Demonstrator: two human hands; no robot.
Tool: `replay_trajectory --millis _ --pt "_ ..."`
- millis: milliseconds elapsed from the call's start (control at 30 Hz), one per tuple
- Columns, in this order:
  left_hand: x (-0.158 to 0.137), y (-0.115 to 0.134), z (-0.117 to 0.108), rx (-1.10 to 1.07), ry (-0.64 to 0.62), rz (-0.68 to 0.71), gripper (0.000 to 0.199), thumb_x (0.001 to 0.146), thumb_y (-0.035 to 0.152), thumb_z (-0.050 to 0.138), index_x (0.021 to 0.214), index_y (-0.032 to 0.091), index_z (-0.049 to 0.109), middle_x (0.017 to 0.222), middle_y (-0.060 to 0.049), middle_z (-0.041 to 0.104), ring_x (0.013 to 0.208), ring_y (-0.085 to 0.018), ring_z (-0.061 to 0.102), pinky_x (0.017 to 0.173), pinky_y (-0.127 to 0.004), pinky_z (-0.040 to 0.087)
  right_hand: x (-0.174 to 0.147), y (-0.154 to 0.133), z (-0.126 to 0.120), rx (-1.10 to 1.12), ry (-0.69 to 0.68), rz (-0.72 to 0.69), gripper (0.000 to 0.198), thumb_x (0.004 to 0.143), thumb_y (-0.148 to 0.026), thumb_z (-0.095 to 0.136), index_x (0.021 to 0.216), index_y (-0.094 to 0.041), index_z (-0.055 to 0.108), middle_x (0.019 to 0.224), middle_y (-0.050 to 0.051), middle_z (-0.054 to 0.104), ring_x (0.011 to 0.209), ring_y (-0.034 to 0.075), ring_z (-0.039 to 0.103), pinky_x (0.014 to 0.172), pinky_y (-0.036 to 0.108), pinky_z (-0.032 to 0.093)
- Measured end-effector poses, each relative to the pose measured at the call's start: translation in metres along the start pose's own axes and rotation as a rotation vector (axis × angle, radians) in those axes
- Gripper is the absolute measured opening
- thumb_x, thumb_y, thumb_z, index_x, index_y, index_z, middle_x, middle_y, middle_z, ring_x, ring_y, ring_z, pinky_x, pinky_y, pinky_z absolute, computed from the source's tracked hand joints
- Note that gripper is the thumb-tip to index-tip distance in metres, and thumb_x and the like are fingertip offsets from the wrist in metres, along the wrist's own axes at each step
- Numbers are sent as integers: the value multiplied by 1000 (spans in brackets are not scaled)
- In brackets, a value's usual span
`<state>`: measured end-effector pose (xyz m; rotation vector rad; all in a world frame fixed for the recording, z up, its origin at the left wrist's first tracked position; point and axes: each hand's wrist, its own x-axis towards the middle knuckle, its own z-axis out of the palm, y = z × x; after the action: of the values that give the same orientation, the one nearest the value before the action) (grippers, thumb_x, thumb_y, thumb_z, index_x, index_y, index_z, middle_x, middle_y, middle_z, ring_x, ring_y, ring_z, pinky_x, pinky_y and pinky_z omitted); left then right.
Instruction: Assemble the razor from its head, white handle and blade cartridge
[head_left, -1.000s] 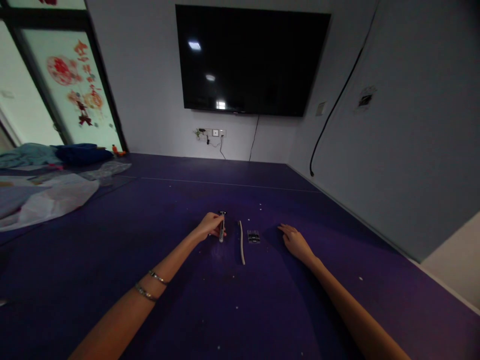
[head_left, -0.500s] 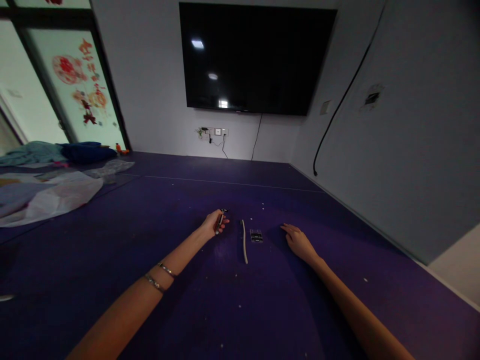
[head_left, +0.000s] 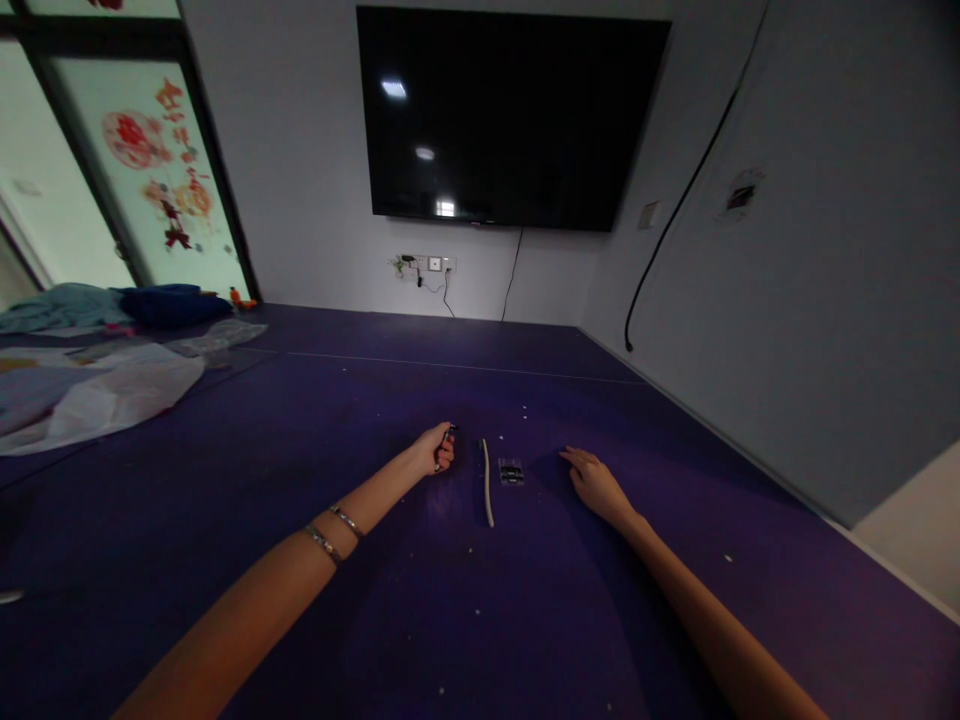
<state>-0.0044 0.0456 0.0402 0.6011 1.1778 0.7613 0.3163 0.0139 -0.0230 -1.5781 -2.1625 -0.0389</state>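
Razor (head_left: 453,428), mostly hidden, sits clamped in my left hand (head_left: 436,449), presumably for a firm hold, while I rest my open right hand (head_left: 594,480) apart on the purple surface (head_left: 390,625), toothbrush (head_left: 487,488) and small clear case (head_left: 511,472) lying between them, perhaps spaced for easy reach.

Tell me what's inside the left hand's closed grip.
The left hand holds a slim tool: its dark end shows past the top of the fist, and a small tip below. The grip covers its middle.
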Motion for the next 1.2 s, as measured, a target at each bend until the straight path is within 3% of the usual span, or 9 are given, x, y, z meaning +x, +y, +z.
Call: replay_trajectory --millis 800,1200 --pt "3 -2 -2 96 34 17 37 88 39 32 57 18 33 38 10 23 27 -2 19 32 -15 10 0 0 0 -55 -19 -6 44 80 -12 35 118 -12 57 127 12 52 119 21 45 100 36 35" --pt "3 1 1 233 88 361 37 85 44 31 69 16 47 40 8 34 26 -5 27 31 -18 19 1 -4 -2 13 -14 30 43 79 -11 37 116 -12 58 127 13 52 118 21 46 101 36 32"
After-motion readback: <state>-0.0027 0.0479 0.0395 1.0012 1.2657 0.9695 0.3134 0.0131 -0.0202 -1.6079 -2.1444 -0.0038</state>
